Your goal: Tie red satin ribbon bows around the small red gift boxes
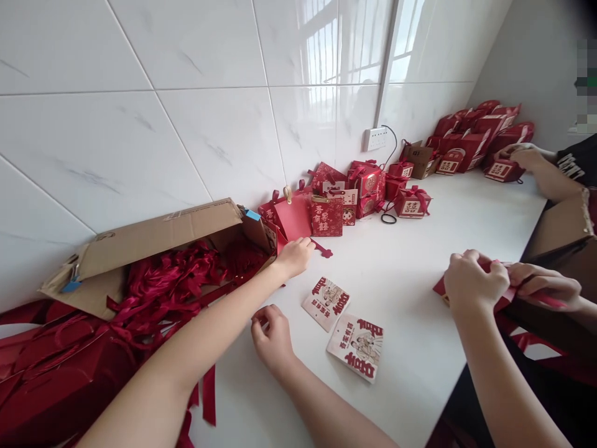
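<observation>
My left hand (295, 257) reaches across to the red gift bags by the wall. Its fingers are pinched at the end of a dark red strap (323, 249) with a flower-shaped tip. Just behind it stands a plain red bag (293, 218) with a gold handle, beside a red printed bag (327, 217). My right hand (272, 336) hovers low over the table, fingers curled in, with nothing visible in them. To its right lie two printed cards, the farther card (325, 303) and the nearer card (357, 347), showing red lettering and drawn figures.
A cardboard box (158, 239) of red ribbons (177, 274) stands left, with red bags (51, 373) before it. A co-worker's hands (476, 280) hold a red box at right; another person's hand (520, 152) is farther back. Red boxes (413, 203) line the wall.
</observation>
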Motion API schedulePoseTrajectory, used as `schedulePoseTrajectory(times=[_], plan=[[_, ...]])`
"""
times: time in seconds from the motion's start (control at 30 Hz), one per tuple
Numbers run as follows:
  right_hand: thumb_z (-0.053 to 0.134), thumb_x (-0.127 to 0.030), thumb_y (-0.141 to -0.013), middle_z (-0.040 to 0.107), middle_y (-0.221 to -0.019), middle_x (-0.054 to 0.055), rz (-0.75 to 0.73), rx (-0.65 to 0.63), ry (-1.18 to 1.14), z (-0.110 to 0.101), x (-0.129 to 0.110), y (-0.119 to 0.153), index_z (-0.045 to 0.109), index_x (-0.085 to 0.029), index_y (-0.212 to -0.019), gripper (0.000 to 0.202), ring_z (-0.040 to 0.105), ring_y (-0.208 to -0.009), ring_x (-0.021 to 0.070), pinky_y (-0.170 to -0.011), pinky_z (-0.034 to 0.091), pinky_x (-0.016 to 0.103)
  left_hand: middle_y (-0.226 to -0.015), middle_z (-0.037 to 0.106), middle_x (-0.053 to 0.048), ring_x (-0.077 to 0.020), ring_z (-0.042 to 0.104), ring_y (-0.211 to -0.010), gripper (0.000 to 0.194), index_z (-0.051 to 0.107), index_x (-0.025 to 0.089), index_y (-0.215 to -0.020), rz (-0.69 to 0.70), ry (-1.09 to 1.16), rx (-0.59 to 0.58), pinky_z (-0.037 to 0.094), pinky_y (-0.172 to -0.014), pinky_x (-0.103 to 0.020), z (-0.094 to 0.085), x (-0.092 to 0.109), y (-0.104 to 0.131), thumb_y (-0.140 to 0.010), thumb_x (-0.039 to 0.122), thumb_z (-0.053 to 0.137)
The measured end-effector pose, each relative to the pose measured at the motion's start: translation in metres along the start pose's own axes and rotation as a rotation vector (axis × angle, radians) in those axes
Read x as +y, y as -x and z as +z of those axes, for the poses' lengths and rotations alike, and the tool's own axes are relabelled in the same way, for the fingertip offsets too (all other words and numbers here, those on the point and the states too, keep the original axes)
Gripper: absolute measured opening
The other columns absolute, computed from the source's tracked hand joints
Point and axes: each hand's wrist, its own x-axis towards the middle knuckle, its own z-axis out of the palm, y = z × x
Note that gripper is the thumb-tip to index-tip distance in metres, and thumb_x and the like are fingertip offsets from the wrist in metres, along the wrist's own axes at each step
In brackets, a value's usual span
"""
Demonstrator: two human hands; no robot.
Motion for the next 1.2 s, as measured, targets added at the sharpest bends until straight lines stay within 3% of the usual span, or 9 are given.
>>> schedulePoseTrajectory(times=[0.23, 0.67, 0.73, 0.8, 0.87, 0.93, 1.0, 1.07, 1.2], plan=[[0.051, -0.006, -0.065, 0.05, -0.071, 0.0, -0.054, 0.034, 0.029, -0.001, 0.002, -0.006, 0.05, -0.019, -0.065, 0.013, 0.048, -0.062, 0.0131, -0.054, 0.036, 0.024, -0.118, 0.057, -0.009, -0.0218, 0.059, -0.101, 0.033, 0.054, 0.015, -0.118, -0.063, 0.007, -0.125, 0.051, -0.084, -0.043, 0.036, 0.003, -0.059, -0.089, 0.031, 0.056], [0.052, -0.01, -0.072, 0.058, -0.077, 0.002, 0.057, -0.004, 0.102, 0.002, -0.012, -0.004, 0.06, -0.018, -0.072, 0.012, 0.054, -0.064, 0.0126, -0.059, 0.045, 0.024, -0.115, 0.059, -0.008, -0.0205, 0.06, -0.098, 0.028, 0.057, 0.016, -0.113, -0.07, 0.429, -0.182, 0.052, -0.083, -0.041, 0.02, -0.031, -0.101, -0.09, 0.032, 0.053], [0.053, -0.009, -0.07, 0.055, -0.07, 0.0, 0.065, -0.016, 0.096, -0.039, -0.044, -0.001, 0.056, -0.019, -0.064, 0.012, 0.053, -0.059, 0.0114, -0.055, 0.044, 0.023, -0.116, 0.059, -0.008, -0.0205, 0.06, -0.098, 0.027, 0.058, 0.017, -0.112, -0.05, 0.451, -0.207, 0.051, -0.084, -0.04, 0.026, -0.026, -0.108, -0.09, 0.032, 0.053], [0.057, -0.015, -0.068, 0.048, -0.057, -0.004, 0.051, 0.026, 0.063, -0.113, -0.086, 0.005, 0.048, -0.021, -0.054, 0.018, 0.048, -0.049, 0.0096, -0.047, 0.04, 0.021, -0.116, 0.059, -0.008, -0.0205, 0.06, -0.098, 0.027, 0.058, 0.017, -0.112, -0.035, 0.465, -0.234, 0.051, -0.084, -0.04, 0.033, -0.022, -0.113, -0.09, 0.031, 0.054], [0.042, -0.032, -0.081, 0.034, -0.048, -0.006, 0.017, 0.121, 0.057, -0.193, -0.126, 0.011, 0.039, -0.023, -0.048, 0.034, 0.037, -0.04, 0.0079, -0.04, 0.032, 0.019, -0.116, 0.059, -0.008, -0.0205, 0.06, -0.098, 0.028, 0.057, 0.017, -0.113, -0.027, 0.48, -0.257, 0.052, -0.083, -0.04, 0.04, -0.019, -0.115, -0.09, 0.031, 0.054], [0.026, -0.041, -0.084, 0.023, -0.045, -0.006, -0.027, 0.17, 0.036, -0.234, -0.146, 0.014, 0.033, -0.023, -0.044, 0.044, 0.027, -0.035, 0.0069, -0.036, 0.024, 0.018, -0.117, 0.058, -0.008, -0.0207, 0.06, -0.099, 0.029, 0.056, 0.017, -0.114, -0.033, 0.497, -0.269, 0.051, -0.083, -0.041, 0.046, -0.019, -0.116, -0.089, 0.031, 0.054], [0.027, -0.038, -0.084, 0.024, -0.045, -0.006, -0.019, 0.189, 0.058, -0.213, -0.138, 0.01, 0.033, -0.022, -0.046, 0.042, 0.025, -0.035, 0.0067, -0.036, 0.022, 0.018, -0.118, 0.058, -0.009, -0.0208, 0.059, -0.099, 0.03, 0.056, 0.017, -0.115, -0.049, 0.516, -0.278, 0.051, -0.084, -0.041, 0.049, -0.019, -0.115, -0.089, 0.031, 0.054], [0.049, -0.025, -0.074, 0.038, -0.049, -0.006, 0.004, 0.09, 0.07, -0.142, -0.104, 0.004, 0.042, -0.021, -0.05, 0.026, 0.036, -0.04, 0.0068, -0.039, 0.029, 0.018, -0.118, 0.058, -0.009, -0.0208, 0.059, -0.099, 0.03, 0.056, 0.017, -0.115, -0.066, 0.541, -0.296, 0.051, -0.084, -0.041, 0.051, -0.018, -0.115, -0.089, 0.031, 0.054], [0.051, -0.008, -0.067, 0.052, -0.068, -0.001, 0.01, 0.015, 0.103, -0.009, -0.023, -0.006, 0.054, -0.018, -0.065, 0.011, 0.047, -0.055, 0.0096, -0.049, 0.039, 0.021, -0.116, 0.059, -0.008, -0.0205, 0.06, -0.098, 0.03, 0.056, 0.016, -0.115, -0.096, 0.616, -0.325, 0.052, -0.082, -0.041, 0.049, -0.01, -0.11, -0.089, 0.031, 0.055]])
